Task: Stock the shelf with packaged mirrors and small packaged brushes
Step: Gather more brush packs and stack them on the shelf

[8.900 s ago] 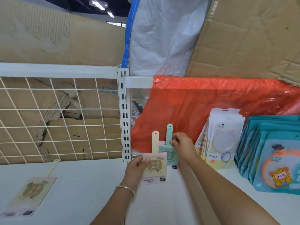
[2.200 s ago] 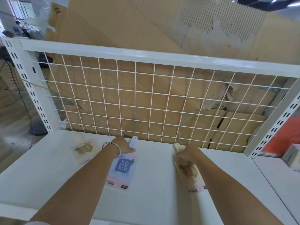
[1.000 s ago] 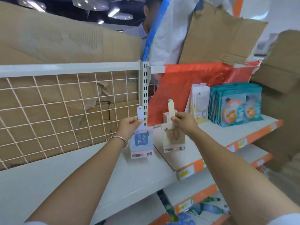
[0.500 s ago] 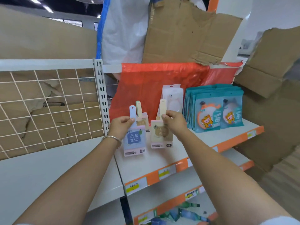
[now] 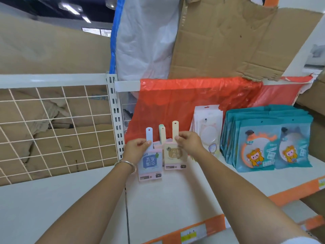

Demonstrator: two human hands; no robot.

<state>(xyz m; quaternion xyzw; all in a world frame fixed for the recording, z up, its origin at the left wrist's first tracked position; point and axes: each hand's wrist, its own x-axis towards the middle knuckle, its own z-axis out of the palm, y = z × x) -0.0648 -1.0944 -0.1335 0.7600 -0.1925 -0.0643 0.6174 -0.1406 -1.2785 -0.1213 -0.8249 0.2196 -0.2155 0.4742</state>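
My left hand (image 5: 136, 150) pinches the pale blue handle of a packaged brush with a blue label (image 5: 150, 162), held upright over the white shelf (image 5: 175, 196). My right hand (image 5: 189, 143) pinches the cream handle of a second packaged brush with a tan label (image 5: 174, 156), just right of the first. Behind them, more brushes (image 5: 162, 133) with green and cream handles lean against the red plastic sheet (image 5: 184, 97). White packaged mirrors (image 5: 209, 125) and teal packaged mirrors (image 5: 267, 138) stand in rows to the right.
A white wire-grid back panel (image 5: 52, 131) closes the left shelf bay, past a slotted upright (image 5: 115, 117). Cardboard sheets (image 5: 228, 37) and a white plastic bag (image 5: 146, 37) lean above. Orange price strips (image 5: 202, 229) edge the shelf fronts.
I have carried both brushes from the left bay rightward to the right bay, and they are now closer to the leaning brushes at the red sheet.
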